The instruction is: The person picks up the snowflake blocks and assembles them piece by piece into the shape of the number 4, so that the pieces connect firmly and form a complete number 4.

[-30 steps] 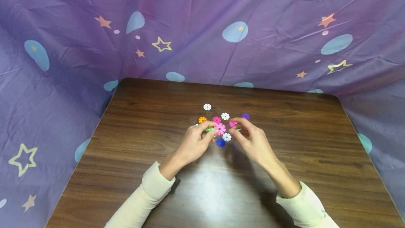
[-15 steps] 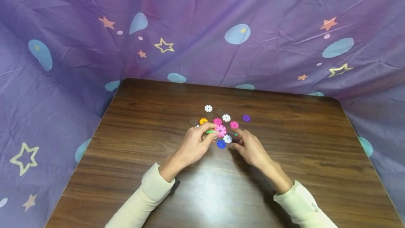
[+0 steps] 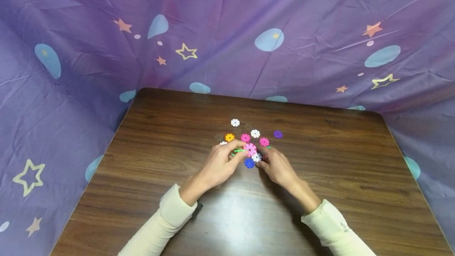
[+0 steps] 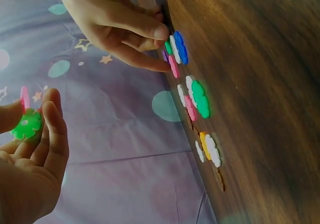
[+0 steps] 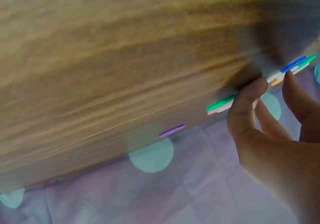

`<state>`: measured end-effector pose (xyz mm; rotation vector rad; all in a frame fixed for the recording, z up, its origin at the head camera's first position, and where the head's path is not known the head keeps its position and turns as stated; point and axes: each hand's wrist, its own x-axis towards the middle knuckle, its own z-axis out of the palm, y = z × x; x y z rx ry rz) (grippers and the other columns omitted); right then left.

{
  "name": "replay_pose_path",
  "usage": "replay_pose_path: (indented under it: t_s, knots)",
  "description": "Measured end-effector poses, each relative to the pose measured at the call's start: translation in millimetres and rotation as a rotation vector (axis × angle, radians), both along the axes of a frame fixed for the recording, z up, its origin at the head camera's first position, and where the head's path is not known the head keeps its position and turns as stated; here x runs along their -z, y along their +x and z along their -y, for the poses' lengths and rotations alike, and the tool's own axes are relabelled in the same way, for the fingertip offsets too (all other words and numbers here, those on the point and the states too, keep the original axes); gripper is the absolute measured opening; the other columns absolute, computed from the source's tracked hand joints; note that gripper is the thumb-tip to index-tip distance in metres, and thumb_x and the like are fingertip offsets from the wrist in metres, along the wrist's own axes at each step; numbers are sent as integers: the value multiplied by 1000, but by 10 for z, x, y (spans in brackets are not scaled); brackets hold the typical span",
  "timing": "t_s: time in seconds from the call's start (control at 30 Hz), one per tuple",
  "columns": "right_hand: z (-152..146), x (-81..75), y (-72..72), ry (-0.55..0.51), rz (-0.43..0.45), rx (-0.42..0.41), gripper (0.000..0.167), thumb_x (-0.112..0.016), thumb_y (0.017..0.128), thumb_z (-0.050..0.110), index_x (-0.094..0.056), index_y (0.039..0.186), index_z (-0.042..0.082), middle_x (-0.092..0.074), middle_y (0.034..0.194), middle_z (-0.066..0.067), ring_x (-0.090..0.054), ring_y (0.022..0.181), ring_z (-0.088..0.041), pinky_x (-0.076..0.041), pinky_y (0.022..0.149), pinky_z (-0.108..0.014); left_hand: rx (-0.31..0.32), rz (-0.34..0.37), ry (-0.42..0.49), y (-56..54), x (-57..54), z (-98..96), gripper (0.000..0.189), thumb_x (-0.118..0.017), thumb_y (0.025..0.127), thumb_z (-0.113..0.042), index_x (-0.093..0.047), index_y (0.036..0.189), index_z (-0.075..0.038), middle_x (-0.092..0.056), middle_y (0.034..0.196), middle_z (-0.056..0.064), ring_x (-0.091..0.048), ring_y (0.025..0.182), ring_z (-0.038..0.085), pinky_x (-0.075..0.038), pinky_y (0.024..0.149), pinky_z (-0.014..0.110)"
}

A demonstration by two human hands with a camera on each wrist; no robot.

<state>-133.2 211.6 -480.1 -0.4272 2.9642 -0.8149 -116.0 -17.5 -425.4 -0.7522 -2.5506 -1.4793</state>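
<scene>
My left hand (image 3: 220, 163) pinches a notched green plastic disc (image 4: 25, 126) between thumb and fingers, above the table. A pink disc (image 3: 250, 149) is joined edgewise to it, and the left wrist view shows it almost edge-on. Down at the tabletop, my right hand (image 3: 281, 168) has its thumb and index finger apart, with the fingertips right at a white disc (image 3: 256, 157). Beside that lies a blue disc (image 3: 249, 163). A flat green disc (image 5: 220, 105) lies close by the right index finger, mostly hidden by the hand in the head view.
More discs lie flat on the wooden table (image 3: 149, 129): pink (image 3: 264, 142), orange (image 3: 230, 137), purple (image 3: 278, 134), several white and some brown ones that blend with the wood. A purple star-patterned curtain (image 3: 220, 23) hangs behind the table's far edge.
My right hand has lowered and moved slightly left toward the white disc, uncovering the pink disc on the right. The left hand keeps its pinch on the joined discs, almost unmoved.
</scene>
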Motion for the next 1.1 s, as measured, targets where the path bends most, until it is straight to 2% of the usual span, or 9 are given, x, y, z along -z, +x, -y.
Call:
replay_pose_path:
  t_s: [0.13, 0.3, 0.4, 0.5, 0.63, 0.77, 0.93, 1.03, 1.1]
  knots:
    - [21, 24, -7, 25, -21, -1, 51, -79, 89, 13, -64, 136, 4, -70, 102, -15, -66, 94, -30, -57, 88, -54, 9, 1, 8, 9, -1, -10, 25, -67, 100, -20, -71, 120, -7, -79, 103, 7, -65, 69, 13, -52, 64, 19]
    - [28, 33, 0, 42, -23, 6, 36, -79, 88, 12, -69, 123, 5, -68, 100, -14, -66, 90, -30, -58, 83, -53, 12, -10, 3, 16, -7, -18, 22, -67, 100, -21, -72, 118, -8, -79, 102, 5, -64, 70, 10, -52, 65, 19]
    - [21, 32, 4, 21, -6, 18, 32, -80, 87, 11, -69, 116, 5, -69, 102, -14, -67, 92, -30, -58, 85, -53, 11, -17, -2, 19, -9, -16, 22, -66, 100, -22, -72, 118, -9, -79, 100, 5, -64, 69, 8, -52, 66, 19]
    - [15, 20, 4, -20, 24, 46, 27, -81, 86, 10, -67, 108, 6, -71, 97, -12, -66, 87, -27, -57, 81, -49, 9, -18, -5, 20, -7, -12, 24, -66, 101, -22, -72, 119, -9, -79, 99, 5, -65, 69, 10, -53, 66, 19]
    - [9, -28, 2, -168, 132, 86, 20, -77, 88, 6, -61, 100, 5, -71, 84, -9, -65, 71, -19, -57, 68, -35, 10, 3, 1, 21, 3, -2, 27, -65, 101, -22, -71, 123, -7, -79, 96, 5, -67, 70, 13, -54, 67, 20]
    - [6, -137, 35, -353, 226, 123, 18, -73, 93, 4, -60, 105, 1, -69, 78, -11, -66, 62, -17, -59, 59, -31, 16, 24, 15, 16, 22, 7, 27, -63, 102, -20, -69, 125, -6, -79, 91, 7, -69, 70, 16, -54, 67, 21]
    - [14, -301, 96, -505, 186, 125, 26, -70, 95, 4, -58, 117, -3, -71, 77, -17, -66, 59, -15, -62, 61, -40, 16, 14, 29, 5, 50, 12, 27, -62, 102, -17, -68, 126, -6, -78, 87, 9, -70, 69, 18, -53, 65, 21]
    - [14, -393, 133, -564, 127, 128, 27, -71, 96, 5, -61, 119, -4, -71, 78, -21, -66, 59, -13, -62, 60, -40, 22, 5, 33, -1, 62, 13, 27, -62, 103, -18, -68, 126, -5, -77, 85, 9, -69, 66, 15, -51, 61, 20]
    - [12, -457, 160, -578, 87, 134, 25, -71, 96, 8, -63, 118, -4, -71, 78, -21, -65, 59, -11, -61, 59, -36, 29, 5, 36, -7, 63, 11, 27, -62, 103, -18, -68, 126, -5, -77, 84, 7, -66, 63, 9, -51, 59, 20]
